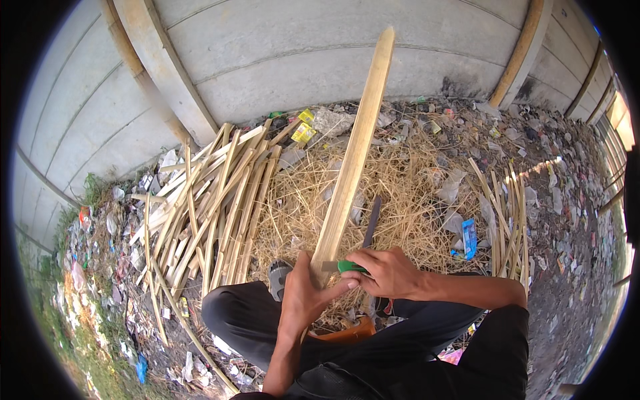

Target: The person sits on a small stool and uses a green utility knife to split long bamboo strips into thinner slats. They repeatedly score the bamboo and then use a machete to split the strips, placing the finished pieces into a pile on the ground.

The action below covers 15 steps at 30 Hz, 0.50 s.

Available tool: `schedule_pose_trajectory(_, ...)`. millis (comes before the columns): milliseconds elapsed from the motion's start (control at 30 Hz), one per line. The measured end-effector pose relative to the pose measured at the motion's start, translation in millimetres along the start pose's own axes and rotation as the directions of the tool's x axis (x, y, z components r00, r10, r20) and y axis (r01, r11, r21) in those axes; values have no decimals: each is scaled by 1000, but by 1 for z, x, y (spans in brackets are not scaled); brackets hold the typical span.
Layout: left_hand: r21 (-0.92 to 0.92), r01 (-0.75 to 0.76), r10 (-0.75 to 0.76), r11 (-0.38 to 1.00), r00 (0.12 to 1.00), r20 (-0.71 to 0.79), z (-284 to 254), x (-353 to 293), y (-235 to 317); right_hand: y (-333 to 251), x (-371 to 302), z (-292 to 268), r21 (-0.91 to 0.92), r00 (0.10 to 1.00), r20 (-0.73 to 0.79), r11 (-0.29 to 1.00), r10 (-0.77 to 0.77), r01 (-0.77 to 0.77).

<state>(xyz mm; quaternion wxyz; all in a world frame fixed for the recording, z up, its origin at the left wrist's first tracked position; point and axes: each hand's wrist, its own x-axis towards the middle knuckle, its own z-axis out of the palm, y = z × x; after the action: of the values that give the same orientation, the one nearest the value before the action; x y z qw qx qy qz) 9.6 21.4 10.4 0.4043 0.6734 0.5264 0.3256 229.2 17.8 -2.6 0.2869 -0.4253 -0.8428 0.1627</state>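
A long, broad bamboo slat (357, 147) slants up and away from my lap toward the wall, tapering to a blunt tip. My left hand (303, 293) is wrapped round its near end, the thumb stretched toward my right hand. In my right hand (387, 272) is a small knife with a green handle (349, 267). Its short blade lies across the slat, just above my left thumb. Beyond my right hand, a long, dark, narrow blade-like piece (373, 220) rests on the shavings; its near end is hidden.
Left of me lies a large heap of split bamboo strips (220, 193); a smaller bundle (510, 227) lies right. Pale shavings (413, 180) cover the ground ahead, with litter around. A blue wrapper (469, 238) lies near the right bundle. A concrete wall (287, 73) stands behind.
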Motion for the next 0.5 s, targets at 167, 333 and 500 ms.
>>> schedule_pose_trajectory(167,-81,-56,49,995,995,-85,10,-1,-5,-5,5,-11,25,1000,2,1000,-16,16)
schedule_pose_trajectory(333,-63,-4,0,998,998,-56,9,-1,-1,-6,4,-13,12,999,33,1000,4,-5)
schedule_pose_trajectory(500,-33,23,-25,999,998,-61,14,1,-1,-2,3,-12,-24,999,10,999,35,-35)
